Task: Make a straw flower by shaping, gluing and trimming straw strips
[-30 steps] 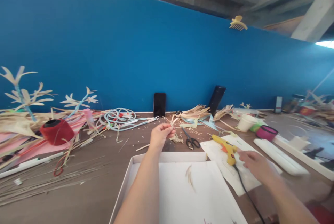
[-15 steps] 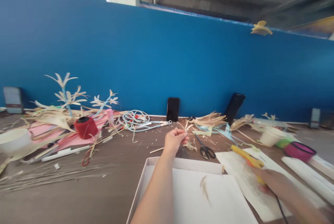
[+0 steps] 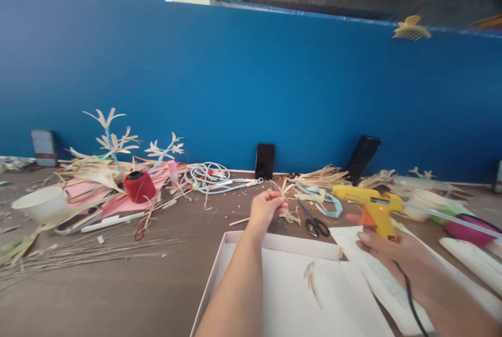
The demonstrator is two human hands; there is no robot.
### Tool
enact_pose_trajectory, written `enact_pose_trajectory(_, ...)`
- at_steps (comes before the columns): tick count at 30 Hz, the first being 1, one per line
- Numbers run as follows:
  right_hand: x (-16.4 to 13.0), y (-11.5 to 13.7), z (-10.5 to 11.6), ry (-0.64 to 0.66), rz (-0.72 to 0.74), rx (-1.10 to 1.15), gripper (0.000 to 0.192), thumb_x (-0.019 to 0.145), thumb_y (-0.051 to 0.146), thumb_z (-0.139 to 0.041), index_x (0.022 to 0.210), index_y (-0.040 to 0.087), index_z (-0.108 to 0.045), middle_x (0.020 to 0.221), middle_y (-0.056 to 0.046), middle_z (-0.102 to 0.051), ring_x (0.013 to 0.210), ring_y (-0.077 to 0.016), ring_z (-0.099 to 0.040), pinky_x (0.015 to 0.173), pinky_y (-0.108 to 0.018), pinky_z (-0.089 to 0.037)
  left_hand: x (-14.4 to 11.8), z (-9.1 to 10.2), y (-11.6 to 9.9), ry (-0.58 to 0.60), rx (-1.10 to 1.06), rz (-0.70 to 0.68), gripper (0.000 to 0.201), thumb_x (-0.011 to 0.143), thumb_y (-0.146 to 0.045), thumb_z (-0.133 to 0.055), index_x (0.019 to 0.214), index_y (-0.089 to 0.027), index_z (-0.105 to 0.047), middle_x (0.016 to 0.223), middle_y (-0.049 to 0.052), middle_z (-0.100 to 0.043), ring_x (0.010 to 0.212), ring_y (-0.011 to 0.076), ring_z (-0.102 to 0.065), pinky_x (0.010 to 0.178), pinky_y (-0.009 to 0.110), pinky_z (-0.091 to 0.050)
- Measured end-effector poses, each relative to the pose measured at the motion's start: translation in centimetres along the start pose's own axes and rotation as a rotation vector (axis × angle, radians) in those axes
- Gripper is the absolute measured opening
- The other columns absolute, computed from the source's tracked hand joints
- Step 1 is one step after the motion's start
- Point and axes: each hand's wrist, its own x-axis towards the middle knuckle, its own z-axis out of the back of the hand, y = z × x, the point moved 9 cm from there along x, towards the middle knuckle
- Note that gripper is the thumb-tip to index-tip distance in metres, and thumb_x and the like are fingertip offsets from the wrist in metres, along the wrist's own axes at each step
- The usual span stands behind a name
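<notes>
My left hand (image 3: 265, 208) pinches a small straw flower piece (image 3: 283, 189) above the far edge of a white box lid (image 3: 251, 239). My right hand (image 3: 392, 251) grips a yellow glue gun (image 3: 366, 202) with an orange trigger, lifted off the paper and pointing left toward the straw piece. Its black cord (image 3: 410, 295) runs down along my right forearm. A clear glue stick (image 3: 451, 218) pokes out of the gun's back. Black scissors (image 3: 316, 224) lie between the two hands.
A white printed sheet (image 3: 376, 279) lies right of the box lid. Straw strips, a red spool (image 3: 139, 186), a white bowl (image 3: 41, 203), a light blue cord (image 3: 212, 178), two phones (image 3: 265, 160) against the blue wall, a pink bowl (image 3: 468, 229) and cups crowd the brown table.
My right hand closed on the glue gun and lifted it off the paper, swinging its nozzle left. My left hand kept holding the straw piece. The view shifted left.
</notes>
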Motion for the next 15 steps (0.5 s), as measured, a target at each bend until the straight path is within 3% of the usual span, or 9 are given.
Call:
enact_pose_trajectory(4,-0.1,1.9,-3.5,0.087,-0.024,0.017,0.049,0.052,0.044,-0.077,0.092,0.017,-0.067,0.089,-0.010,-0.068,0.091,-0.0286,-0.061,0.073,-0.035,-0.051,0.3,0.4,-0.1,-0.026,0.006,-0.023,0.023,0.061,-0.020,-0.076,0.076,-0.010,-0.062,0.070,0.007,-0.067,0.060,0.0126,-0.064,0.055,0.021,-0.053)
enact_pose_trajectory(10,0.5,4.5,-7.3,0.168,0.022,0.070,0.047,0.057,0.044,-0.076,0.093,0.015,-0.067,0.071,-0.005,-0.065,0.056,-0.0140,-0.053,0.049,-0.025,-0.043,0.7,1.9,-1.0,-0.168,-0.029,-0.067,0.021,0.060,-0.019,-0.074,0.075,-0.010,-0.063,0.069,0.007,-0.068,0.060,0.0125,-0.064,0.051,0.019,-0.052)
enact_pose_trajectory(15,1.3,5.2,-10.1,0.269,0.001,0.086,0.043,0.063,0.043,-0.073,0.094,0.015,-0.066,0.066,-0.003,-0.063,0.048,-0.0088,-0.044,0.044,-0.022,-0.037,0.7,3.2,-1.8,-0.276,-0.047,-0.132,0.021,0.062,-0.019,-0.072,0.078,-0.010,-0.063,0.072,0.008,-0.068,0.061,0.0134,-0.065,0.050,0.019,-0.051)
